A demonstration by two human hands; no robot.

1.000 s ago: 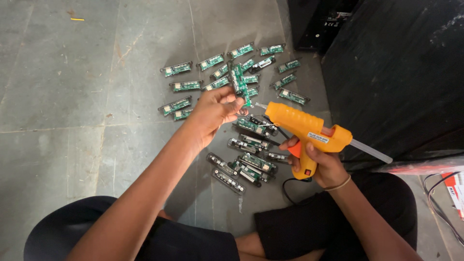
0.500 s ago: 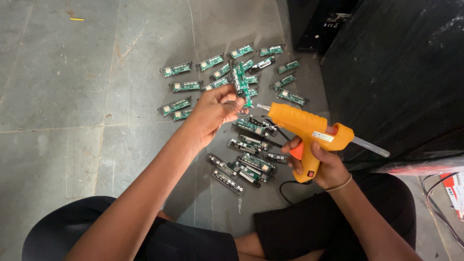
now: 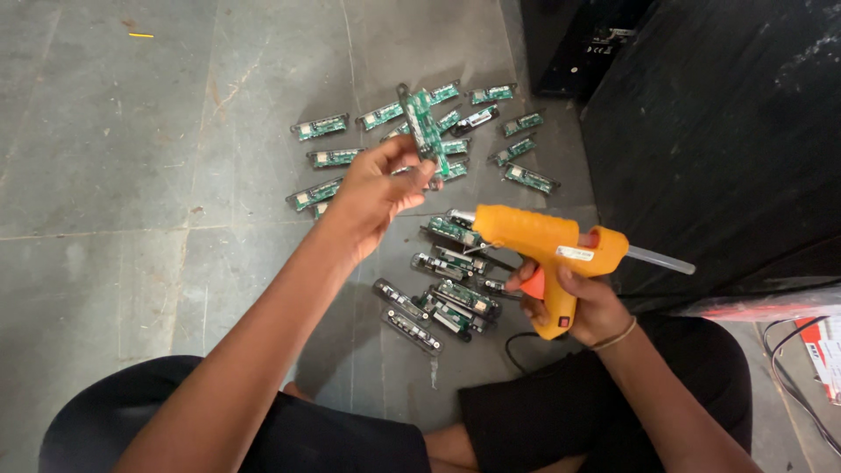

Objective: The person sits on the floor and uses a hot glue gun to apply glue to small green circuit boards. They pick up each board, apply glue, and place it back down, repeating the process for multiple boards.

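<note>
Head view: a green board [image 3: 423, 127] is pinched between thumb and fingertips of the left hand [image 3: 372, 194], raised and tilted above the boards [image 3: 412, 140] spread on the floor [image 3: 131, 175]. The right hand [image 3: 583, 302] is closed around the grip of an orange glue gun [image 3: 543, 245], whose nozzle is pointed left, just below the held board.
</note>
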